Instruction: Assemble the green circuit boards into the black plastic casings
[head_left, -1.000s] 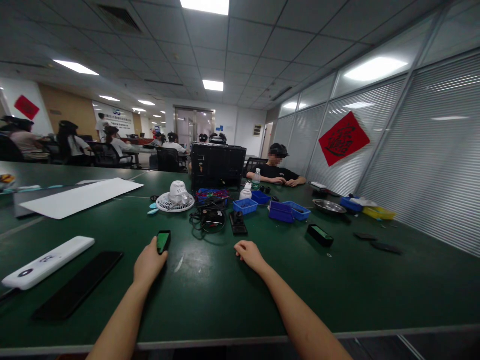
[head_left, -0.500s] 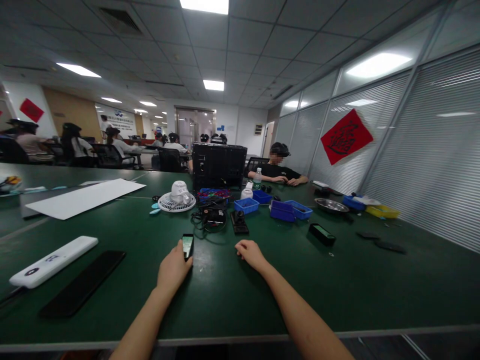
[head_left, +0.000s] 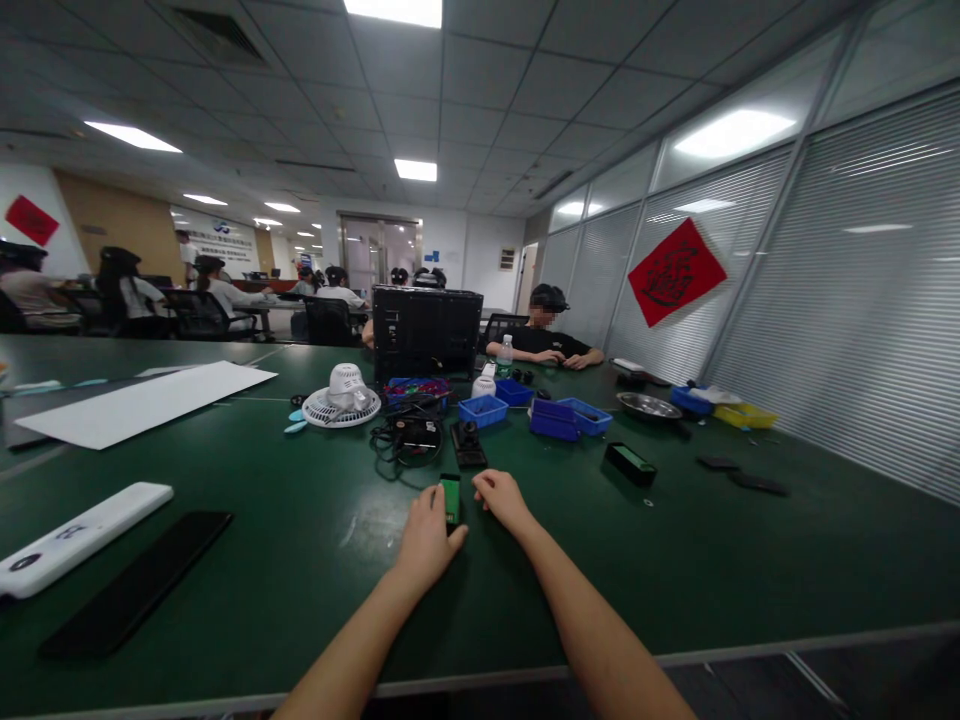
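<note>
My left hand (head_left: 425, 540) rests on the green table (head_left: 675, 570) with its fingers closed round a small black device with a green face (head_left: 450, 498), held upright near the middle. My right hand (head_left: 501, 498) lies just to the right of that device, fingers curled in a loose fist on the table, nothing visible in it. The two hands are almost touching. Beyond them lie a tangle of black cables with a small black unit (head_left: 411, 436) and a black block (head_left: 468, 444).
A white fan (head_left: 341, 397), a black case (head_left: 425, 332), blue bins (head_left: 559, 416), a metal dish (head_left: 649, 405) and a black-green box (head_left: 631, 463) stand beyond. At left lie a white remote (head_left: 75, 538), a black slab (head_left: 135, 595) and white board (head_left: 142, 400). A person sits across the table.
My left hand has slid to the right across the table with the green-faced device, ending beside my right hand. The right hand has barely moved.
</note>
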